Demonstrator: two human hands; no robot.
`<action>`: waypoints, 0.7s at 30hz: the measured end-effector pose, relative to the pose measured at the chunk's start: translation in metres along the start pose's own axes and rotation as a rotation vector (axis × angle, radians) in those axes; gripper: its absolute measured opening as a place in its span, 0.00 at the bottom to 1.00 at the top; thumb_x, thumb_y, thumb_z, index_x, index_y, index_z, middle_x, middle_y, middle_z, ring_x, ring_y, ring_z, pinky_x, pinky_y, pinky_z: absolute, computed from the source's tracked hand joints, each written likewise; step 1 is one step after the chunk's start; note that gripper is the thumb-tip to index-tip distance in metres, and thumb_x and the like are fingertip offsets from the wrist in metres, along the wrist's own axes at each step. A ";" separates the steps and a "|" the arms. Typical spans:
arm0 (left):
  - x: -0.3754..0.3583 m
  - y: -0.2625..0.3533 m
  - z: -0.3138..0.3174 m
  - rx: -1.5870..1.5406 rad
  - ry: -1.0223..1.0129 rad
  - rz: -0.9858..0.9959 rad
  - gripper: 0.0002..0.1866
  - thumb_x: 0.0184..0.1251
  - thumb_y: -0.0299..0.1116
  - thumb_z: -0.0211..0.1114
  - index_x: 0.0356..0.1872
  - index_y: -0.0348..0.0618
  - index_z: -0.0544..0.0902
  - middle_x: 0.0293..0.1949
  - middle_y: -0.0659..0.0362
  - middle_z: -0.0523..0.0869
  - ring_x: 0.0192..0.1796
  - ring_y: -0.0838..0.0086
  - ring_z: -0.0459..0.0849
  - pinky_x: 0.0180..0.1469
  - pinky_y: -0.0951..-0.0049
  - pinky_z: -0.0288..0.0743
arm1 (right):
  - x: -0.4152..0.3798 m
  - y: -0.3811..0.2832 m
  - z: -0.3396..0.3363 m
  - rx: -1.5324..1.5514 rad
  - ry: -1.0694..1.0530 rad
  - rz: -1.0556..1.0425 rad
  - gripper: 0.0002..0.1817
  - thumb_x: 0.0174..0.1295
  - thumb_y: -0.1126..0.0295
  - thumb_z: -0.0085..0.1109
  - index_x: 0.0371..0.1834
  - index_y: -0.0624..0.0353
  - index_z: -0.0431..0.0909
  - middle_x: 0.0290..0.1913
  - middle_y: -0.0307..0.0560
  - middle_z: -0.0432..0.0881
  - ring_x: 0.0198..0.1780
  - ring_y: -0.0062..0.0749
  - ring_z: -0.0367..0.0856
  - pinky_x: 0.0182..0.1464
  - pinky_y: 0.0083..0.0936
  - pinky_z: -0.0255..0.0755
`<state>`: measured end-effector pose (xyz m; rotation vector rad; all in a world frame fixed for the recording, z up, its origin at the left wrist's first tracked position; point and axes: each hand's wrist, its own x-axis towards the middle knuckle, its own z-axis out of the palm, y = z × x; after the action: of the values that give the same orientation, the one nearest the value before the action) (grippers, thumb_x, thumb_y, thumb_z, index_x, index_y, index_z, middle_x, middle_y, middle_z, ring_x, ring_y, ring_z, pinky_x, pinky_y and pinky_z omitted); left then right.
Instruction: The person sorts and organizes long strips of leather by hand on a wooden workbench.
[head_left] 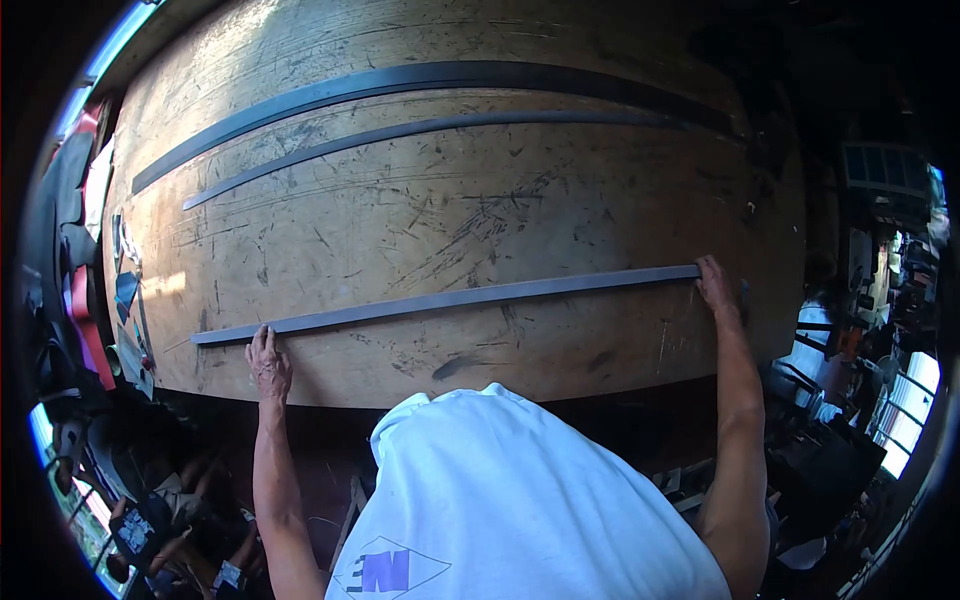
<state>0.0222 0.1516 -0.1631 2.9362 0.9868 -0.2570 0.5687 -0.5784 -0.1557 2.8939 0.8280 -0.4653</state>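
A long, narrow grey strip [480, 298] lies across the near part of the wooden table, its right end farther from me than its left. My left hand [270, 370] is on the strip near its left end, fingertips over the near edge and thumb hidden below. Around the strip's right end, my right hand [713, 288] is closed, with its fingers bent over the tip. Farther off lie a thin dark strip [400, 133] and, beyond it, a wider dark strip [430, 78]; both look curved in this wide view, and neither is touched.
The wooden table [600, 220] is scratched and stained. Small scraps, among them a dark blue piece [126, 290], sit at its left edge beside a pile of dark and pink material [85, 320]. Other people [165, 520] are at the lower left.
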 end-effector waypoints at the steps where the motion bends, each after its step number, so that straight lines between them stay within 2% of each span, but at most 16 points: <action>1: 0.003 0.000 -0.003 -0.012 -0.020 -0.008 0.30 0.53 0.23 0.61 0.62 0.38 0.75 0.65 0.49 0.74 0.70 0.58 0.69 0.74 0.51 0.54 | 0.000 0.001 -0.008 -0.083 -0.049 0.060 0.30 0.49 0.82 0.65 0.60 0.59 0.74 0.59 0.54 0.76 0.63 0.51 0.73 0.64 0.40 0.71; 2: 0.008 -0.002 -0.006 -0.025 -0.039 -0.016 0.29 0.53 0.23 0.61 0.61 0.38 0.76 0.64 0.49 0.75 0.69 0.57 0.70 0.73 0.51 0.55 | 0.006 0.002 -0.013 -0.185 -0.072 0.144 0.30 0.51 0.82 0.63 0.62 0.60 0.72 0.62 0.55 0.74 0.65 0.52 0.71 0.66 0.39 0.69; 3: 0.015 -0.007 -0.006 -0.050 0.006 0.029 0.25 0.54 0.23 0.61 0.57 0.38 0.78 0.58 0.49 0.78 0.63 0.56 0.74 0.69 0.52 0.60 | 0.016 -0.001 -0.019 -0.287 -0.093 0.230 0.31 0.53 0.83 0.61 0.64 0.61 0.71 0.64 0.56 0.72 0.66 0.52 0.69 0.68 0.39 0.68; 6: 0.057 0.023 -0.032 -0.074 0.023 -0.076 0.21 0.56 0.24 0.60 0.55 0.38 0.78 0.54 0.49 0.80 0.58 0.55 0.76 0.64 0.54 0.64 | 0.064 -0.035 -0.038 -0.268 0.102 0.086 0.24 0.57 0.79 0.60 0.60 0.63 0.73 0.61 0.54 0.74 0.65 0.52 0.69 0.65 0.39 0.70; 8: 0.104 0.032 -0.023 -0.093 0.096 -0.021 0.21 0.58 0.24 0.59 0.56 0.39 0.78 0.53 0.49 0.80 0.56 0.55 0.77 0.62 0.56 0.67 | 0.111 -0.090 -0.047 0.050 0.274 -0.114 0.23 0.60 0.78 0.59 0.60 0.65 0.73 0.60 0.55 0.74 0.63 0.52 0.71 0.65 0.38 0.70; 10: 0.161 0.061 -0.029 -0.109 0.125 0.073 0.24 0.60 0.25 0.58 0.60 0.39 0.75 0.54 0.46 0.79 0.57 0.53 0.77 0.61 0.56 0.68 | 0.156 -0.167 -0.067 0.260 0.315 -0.288 0.22 0.60 0.78 0.59 0.60 0.66 0.73 0.59 0.56 0.74 0.62 0.52 0.71 0.63 0.38 0.70; 13: 0.249 0.112 -0.043 -0.263 0.184 0.153 0.26 0.61 0.25 0.54 0.64 0.38 0.71 0.58 0.43 0.76 0.60 0.50 0.74 0.63 0.56 0.67 | 0.220 -0.254 -0.080 0.376 0.436 -0.509 0.24 0.58 0.77 0.62 0.59 0.64 0.73 0.56 0.56 0.75 0.59 0.53 0.73 0.62 0.39 0.70; 14: 0.276 0.120 -0.039 -0.268 0.304 0.258 0.27 0.60 0.25 0.55 0.63 0.38 0.71 0.58 0.43 0.76 0.61 0.50 0.73 0.63 0.56 0.67 | 0.233 -0.263 -0.080 0.369 0.398 -0.475 0.24 0.56 0.77 0.64 0.59 0.63 0.74 0.54 0.56 0.76 0.58 0.53 0.73 0.61 0.40 0.70; 15: 0.315 0.129 -0.039 -0.157 0.273 0.297 0.25 0.59 0.23 0.54 0.61 0.38 0.72 0.58 0.44 0.76 0.61 0.49 0.73 0.64 0.54 0.66 | 0.263 -0.289 -0.081 0.387 0.388 -0.477 0.25 0.55 0.77 0.65 0.58 0.62 0.74 0.51 0.56 0.76 0.56 0.53 0.74 0.60 0.41 0.70; 16: 0.323 0.137 -0.043 -0.171 0.202 0.240 0.25 0.55 0.22 0.56 0.58 0.37 0.74 0.54 0.45 0.77 0.60 0.50 0.73 0.64 0.55 0.67 | 0.271 -0.289 -0.080 0.376 0.344 -0.436 0.24 0.53 0.77 0.66 0.56 0.61 0.75 0.49 0.55 0.77 0.55 0.53 0.74 0.58 0.43 0.69; 18: 0.340 0.141 -0.048 -0.072 0.003 0.181 0.23 0.54 0.23 0.58 0.55 0.39 0.75 0.51 0.46 0.77 0.58 0.49 0.74 0.61 0.54 0.67 | 0.275 -0.288 -0.084 0.345 0.274 -0.382 0.21 0.51 0.76 0.68 0.49 0.60 0.75 0.45 0.53 0.77 0.51 0.53 0.74 0.55 0.45 0.68; 21: 0.337 0.133 -0.050 -0.042 0.022 0.262 0.20 0.55 0.25 0.59 0.52 0.42 0.75 0.49 0.47 0.76 0.56 0.51 0.74 0.59 0.53 0.68 | 0.265 -0.282 -0.089 0.350 0.141 -0.354 0.14 0.52 0.71 0.68 0.40 0.59 0.75 0.41 0.52 0.77 0.47 0.52 0.73 0.50 0.44 0.67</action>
<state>0.3741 0.2504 -0.1725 2.9908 0.5900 -0.1916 0.6563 -0.1908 -0.1567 3.1265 1.4269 -0.4811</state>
